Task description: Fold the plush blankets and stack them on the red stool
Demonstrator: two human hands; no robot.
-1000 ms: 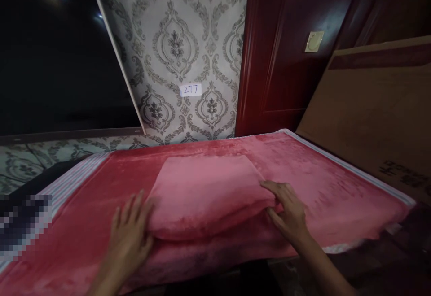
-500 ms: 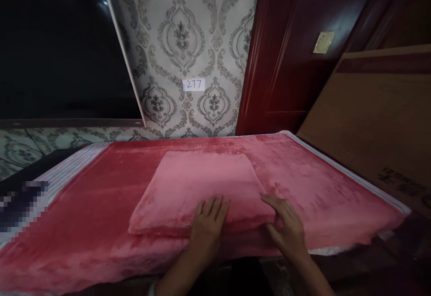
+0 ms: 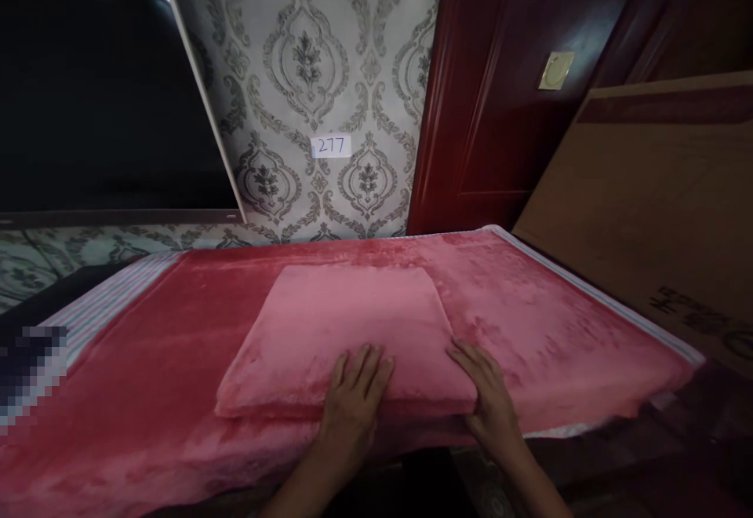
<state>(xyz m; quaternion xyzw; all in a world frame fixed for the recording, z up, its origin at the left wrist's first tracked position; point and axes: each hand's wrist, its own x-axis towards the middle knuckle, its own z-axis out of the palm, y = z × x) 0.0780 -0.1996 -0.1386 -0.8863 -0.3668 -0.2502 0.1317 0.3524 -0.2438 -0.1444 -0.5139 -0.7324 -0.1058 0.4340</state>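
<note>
- We see a folded pink blanket [image 3: 353, 322] lying flat in the middle of a surface covered by a red plush spread [image 3: 558, 322]; what carries the spread, a bed or a counter, we cannot tell.
- Our left hand [image 3: 353, 400] rests palm down on the near edge of the folded pink blanket, fingers [image 3: 368, 365] stretched out flat and together, gripping nothing.
- Our right hand [image 3: 488, 400] lies at the blanket's near right corner, fingers spread and slightly curved, touching the corner and the spread beside it; it is open, not clasped around the cloth.
- The two hands sit near each other along the blanket's front edge, left toward the middle, right at the corner.
- The folded blanket is a lighter pink than the spread beneath it and shows at least two layers along its near edge.
- A striped cloth [image 3: 111, 298] shows at the left border of the spread, and a pale strip runs along the right border.
- Behind the surface stands a wall with grey ornamental wallpaper [image 3: 306, 71], bearing a small white label [image 3: 330, 146] that reads 277.
- To the left is a dark pane [image 3: 100, 86]; to the right a dark red door [image 3: 506, 86] with a brass plate [image 3: 556, 71].
- A brown cardboard sheet [image 3: 647, 196] leans at the far right, with dark print near its lower end.
</note>
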